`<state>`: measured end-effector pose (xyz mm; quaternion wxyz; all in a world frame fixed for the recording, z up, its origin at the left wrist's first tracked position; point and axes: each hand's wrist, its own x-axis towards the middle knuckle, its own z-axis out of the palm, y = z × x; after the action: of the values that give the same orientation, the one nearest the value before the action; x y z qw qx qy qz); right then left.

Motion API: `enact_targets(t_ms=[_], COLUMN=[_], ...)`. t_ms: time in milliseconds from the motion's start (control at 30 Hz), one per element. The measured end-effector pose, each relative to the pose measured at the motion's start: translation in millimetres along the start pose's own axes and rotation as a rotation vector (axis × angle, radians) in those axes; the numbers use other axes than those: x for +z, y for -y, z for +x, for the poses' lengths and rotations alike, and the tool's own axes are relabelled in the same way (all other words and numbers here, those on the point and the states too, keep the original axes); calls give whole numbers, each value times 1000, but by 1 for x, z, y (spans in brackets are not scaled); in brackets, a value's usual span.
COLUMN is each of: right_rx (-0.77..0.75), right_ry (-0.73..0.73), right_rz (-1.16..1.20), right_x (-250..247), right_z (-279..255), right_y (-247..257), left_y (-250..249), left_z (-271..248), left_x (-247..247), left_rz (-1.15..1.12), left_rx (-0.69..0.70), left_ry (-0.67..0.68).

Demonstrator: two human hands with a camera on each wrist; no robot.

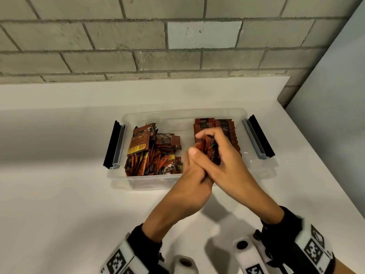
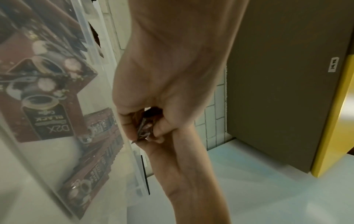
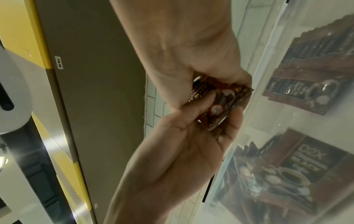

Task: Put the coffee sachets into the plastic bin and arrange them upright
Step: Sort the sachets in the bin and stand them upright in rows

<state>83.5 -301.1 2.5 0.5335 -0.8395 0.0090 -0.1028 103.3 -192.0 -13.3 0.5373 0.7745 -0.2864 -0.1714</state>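
Note:
A clear plastic bin (image 1: 183, 112) stands on the white counter (image 1: 59, 204). Red-brown coffee sachets lie in a loose pile (image 1: 152, 155) in its left half. An upright row of sachets (image 1: 227, 128) fills its right half. Over the bin's front middle, both hands meet around a small stack of sachets (image 1: 209, 148). My left hand (image 1: 194, 175) grips the stack from below, thumb up. My right hand (image 1: 225, 161) curls its fingers over the top. The wrist views show the same stack (image 2: 143, 130) (image 3: 222, 103) pinched between both hands, beside the bin wall (image 2: 107, 91) (image 3: 268, 75).
Black latch handles (image 1: 113, 144) (image 1: 260, 135) flank the bin's two ends. A grey brick wall (image 1: 138, 46) rises behind the counter, and the counter's edge (image 1: 325, 155) runs diagonally at the right. A brown panel with a yellow edge (image 2: 287, 75) shows in the wrist views.

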Motion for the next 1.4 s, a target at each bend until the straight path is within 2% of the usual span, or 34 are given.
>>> enact_targets(t_ms=[167,233,267,333,433,500,600,767,967,1100,1400], right_rx=[-12,-24,-14,38,49,29,160,303,396,398,177], right_ry=[-191,-201,-172,-1,333,474,636,734,886,905,825], right_rz=[-116,-144,-149,-123,-166,-215,-225,-295,-358,-474,-781], right_x=[8,11,11,1,-33,-56,-75,-65,-44,-39,-33], right_z=[-1,-1,0,6,31,54,88,128,142,140,138], right_y=[-4,-1,2,13,24,25,20,7,-25,-41,-46], left_y=[4,4,3,-2,-14,-20,-25,-12,10,24,34], left_z=[-3,-2,-1,5,18,30,55,97,109,111,100], left_x=[5,6,5,-5,-30,-45,-56,-56,-50,-47,-26], left_rz=[-125,-70,-50,-64,-105,-88,-103,-151,-95,-45,-4], left_rx=[-30,6,25,-10,-173,-262,-355,-572,-841,-868,-852], left_ry=[-137,-142,-130,-82,8,66,154,244,332,331,349])
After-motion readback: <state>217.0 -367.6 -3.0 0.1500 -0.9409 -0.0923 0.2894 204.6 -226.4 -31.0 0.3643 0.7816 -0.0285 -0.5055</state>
